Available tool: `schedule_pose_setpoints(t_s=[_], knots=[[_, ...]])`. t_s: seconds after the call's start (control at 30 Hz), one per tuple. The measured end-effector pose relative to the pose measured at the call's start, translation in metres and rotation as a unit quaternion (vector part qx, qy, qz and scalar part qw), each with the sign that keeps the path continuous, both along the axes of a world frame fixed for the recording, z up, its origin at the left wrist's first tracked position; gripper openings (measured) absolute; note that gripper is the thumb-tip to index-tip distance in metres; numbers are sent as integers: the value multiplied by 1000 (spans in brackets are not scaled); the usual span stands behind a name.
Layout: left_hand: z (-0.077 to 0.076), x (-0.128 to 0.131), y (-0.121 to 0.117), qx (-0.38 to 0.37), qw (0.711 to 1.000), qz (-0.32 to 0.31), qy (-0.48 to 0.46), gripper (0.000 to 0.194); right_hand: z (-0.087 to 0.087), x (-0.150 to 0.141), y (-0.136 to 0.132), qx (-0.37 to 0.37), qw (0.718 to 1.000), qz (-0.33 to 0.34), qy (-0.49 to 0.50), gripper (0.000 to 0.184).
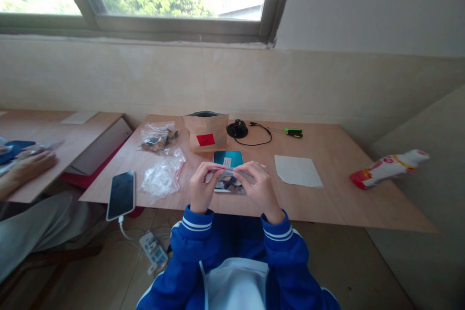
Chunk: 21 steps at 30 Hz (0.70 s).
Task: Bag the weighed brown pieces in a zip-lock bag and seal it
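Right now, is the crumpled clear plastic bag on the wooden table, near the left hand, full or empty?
Empty, it seems: the clear plastic bag lies flat, and only the wooden table shows through it.

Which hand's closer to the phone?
Left. The left hand is to the right of the phone, with a gap between them. The right hand is farther right, beyond the left hand, so it's farther from the phone.
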<state>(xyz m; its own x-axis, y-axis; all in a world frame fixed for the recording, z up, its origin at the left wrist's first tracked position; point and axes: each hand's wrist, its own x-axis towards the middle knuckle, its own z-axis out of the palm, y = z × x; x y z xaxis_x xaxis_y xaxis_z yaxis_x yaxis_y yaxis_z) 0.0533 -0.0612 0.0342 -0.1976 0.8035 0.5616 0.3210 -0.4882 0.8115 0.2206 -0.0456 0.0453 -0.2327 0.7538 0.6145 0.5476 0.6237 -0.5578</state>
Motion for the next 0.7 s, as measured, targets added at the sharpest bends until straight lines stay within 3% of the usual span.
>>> schedule_pose_setpoints(t_s=[0.2,0.4,0.57,0.7], knots=[[2,2,-2,-13,1000,-21,7,9,-3,-5,2,24,999,-24,23,17],[2,4,-5,-72,995,-43,-53,14,-7,-4,1,17,998,-40,38,22],[-1,3,-2,-71,993,-41,-81,13,-6,-1,3,-7,1000,-11,23,12],[-3,0,0,-43,997,-54,-47,9,-2,-3,4,-12,1000,25,13,6]])
